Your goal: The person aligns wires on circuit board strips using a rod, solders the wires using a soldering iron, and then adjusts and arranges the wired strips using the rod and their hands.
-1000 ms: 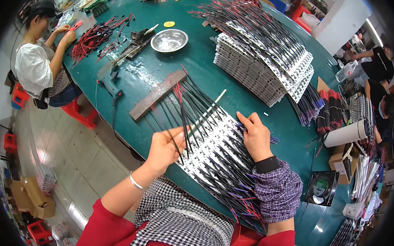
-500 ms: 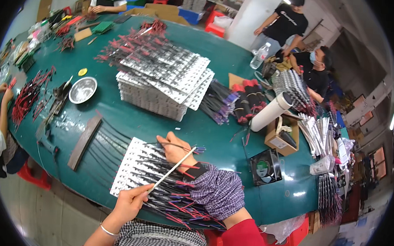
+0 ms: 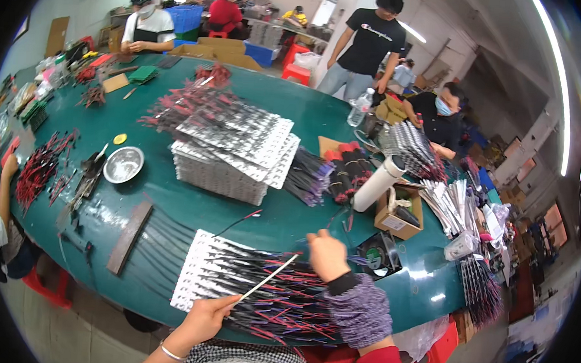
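Note:
In front of me lies a white perforated panel (image 3: pixel 195 268), with rows of thin black wires (image 3: pixel 278 283) tipped red and purple running right from it. My left hand (image 3: pixel 206 318) is closed around the lower end of a slender pale stick (image 3: pixel 269 277), which slants up and right over the wires. Beyond the stick's tip, my right hand (image 3: pixel 328 254) hovers above the wire ends with its fingers drawn together. What it pinches, if anything, is hidden. One red-ended wire (image 3: pixel 242 220) sticks out from the panel's upper edge, apart from the others.
A tall stack of wired white panels (image 3: pixel 222 168) stands behind. A dark bar (image 3: pixel 130 237) and metal bowl (image 3: pixel 124 165) lie left. To the right are a white flask (image 3: pixel 379 183), cardboard box (image 3: pixel 399 217) and black fan (image 3: pixel 379 254). Other people sit or stand around the table.
My right hand has moved right, off the panel toward the wire ends. The left hand still holds the stick, now slightly lower and to the right. The view has tilted upward.

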Tool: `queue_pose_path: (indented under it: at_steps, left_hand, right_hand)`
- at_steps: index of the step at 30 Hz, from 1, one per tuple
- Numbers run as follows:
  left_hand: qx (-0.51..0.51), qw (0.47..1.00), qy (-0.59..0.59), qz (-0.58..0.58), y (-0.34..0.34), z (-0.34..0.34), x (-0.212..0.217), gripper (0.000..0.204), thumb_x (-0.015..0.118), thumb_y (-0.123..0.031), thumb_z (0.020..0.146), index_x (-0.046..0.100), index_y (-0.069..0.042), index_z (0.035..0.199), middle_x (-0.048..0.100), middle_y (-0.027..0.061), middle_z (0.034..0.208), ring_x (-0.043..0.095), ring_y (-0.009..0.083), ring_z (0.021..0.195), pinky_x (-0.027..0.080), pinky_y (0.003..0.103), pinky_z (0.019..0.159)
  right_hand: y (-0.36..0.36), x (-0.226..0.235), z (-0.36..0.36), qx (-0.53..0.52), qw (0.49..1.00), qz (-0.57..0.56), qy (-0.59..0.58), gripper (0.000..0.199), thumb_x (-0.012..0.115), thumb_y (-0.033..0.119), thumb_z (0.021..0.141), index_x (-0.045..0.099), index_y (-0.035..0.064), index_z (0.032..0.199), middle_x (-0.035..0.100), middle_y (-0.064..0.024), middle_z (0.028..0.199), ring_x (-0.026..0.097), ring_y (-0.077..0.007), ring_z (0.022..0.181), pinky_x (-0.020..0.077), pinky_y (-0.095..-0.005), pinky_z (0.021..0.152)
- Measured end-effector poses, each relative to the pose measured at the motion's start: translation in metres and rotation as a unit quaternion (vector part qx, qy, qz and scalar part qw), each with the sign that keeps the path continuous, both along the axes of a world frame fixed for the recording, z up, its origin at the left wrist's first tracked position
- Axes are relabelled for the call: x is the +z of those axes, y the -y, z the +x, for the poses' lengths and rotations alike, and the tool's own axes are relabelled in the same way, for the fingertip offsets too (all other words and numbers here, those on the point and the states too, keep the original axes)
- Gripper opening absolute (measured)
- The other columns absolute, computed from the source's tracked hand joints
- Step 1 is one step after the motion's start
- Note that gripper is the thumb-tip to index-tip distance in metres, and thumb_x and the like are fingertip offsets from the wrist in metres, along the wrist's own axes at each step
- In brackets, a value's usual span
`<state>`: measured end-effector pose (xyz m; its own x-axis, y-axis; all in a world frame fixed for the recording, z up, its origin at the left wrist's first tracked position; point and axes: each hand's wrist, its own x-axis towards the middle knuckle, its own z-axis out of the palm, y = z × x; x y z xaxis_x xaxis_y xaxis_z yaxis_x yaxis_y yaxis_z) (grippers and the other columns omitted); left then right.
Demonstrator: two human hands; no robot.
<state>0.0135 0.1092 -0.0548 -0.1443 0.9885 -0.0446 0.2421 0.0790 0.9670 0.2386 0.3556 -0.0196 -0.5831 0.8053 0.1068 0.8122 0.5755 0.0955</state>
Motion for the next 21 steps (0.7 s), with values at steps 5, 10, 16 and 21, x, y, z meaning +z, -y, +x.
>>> queue_pose_path:
  at_steps: [5,10,16,21]
  left_hand:
    - [-0.043,0.954,-0.288,0.065,-0.003,0.013,0.002,0.046,0.063,-0.002,0.088,0.068,-0.015,0.132,0.069,0.015,0.081,0.066,0.0345,0.067,0.053,0.041,0.058]
    - [-0.047,0.921,-0.371,0.115,0.009,0.021,-0.015,0.053,0.064,-0.006,0.079,0.063,-0.009,0.132,0.065,0.0113,0.089,0.066,0.0273,0.065,0.052,0.041,0.054]
    - [-0.07,0.888,-0.417,0.182,0.014,0.032,-0.022,0.017,0.065,-0.008,0.074,0.067,-0.007,0.091,0.066,0.0106,0.079,0.068,0.0302,0.071,0.054,0.043,0.056]
    - [-0.042,0.894,-0.423,0.144,0.025,0.038,-0.003,0.012,0.063,-0.006,0.077,0.06,-0.004,0.089,0.061,0.0143,0.081,0.068,0.0294,0.069,0.055,0.039,0.053]
  right_hand:
    - [0.057,0.106,-0.022,0.098,0.985,0.045,-0.133,0.026,0.063,0.001,0.081,0.068,0.0077,0.106,0.063,-0.0128,0.093,0.068,-0.0341,0.076,0.0561,-0.0441,0.065]
    - [0.126,0.108,-0.137,0.307,0.942,0.052,-0.129,0.023,0.069,0.007,0.077,0.07,0.0056,0.1,0.064,-0.0085,0.094,0.069,-0.0236,0.08,0.0582,-0.0374,0.064]
    - [0.108,0.003,-0.252,0.22,0.974,0.046,0.043,0.013,0.068,0.015,0.082,0.078,0.0084,0.086,0.064,-0.0129,0.1,0.067,-0.0275,0.092,0.0566,-0.0368,0.062]
    - [0.065,-0.045,-0.228,0.117,0.993,0.026,0.003,0.013,0.068,0.014,0.084,0.077,0.0064,0.088,0.063,-0.0122,0.101,0.068,-0.0262,0.085,0.0591,-0.036,0.059]
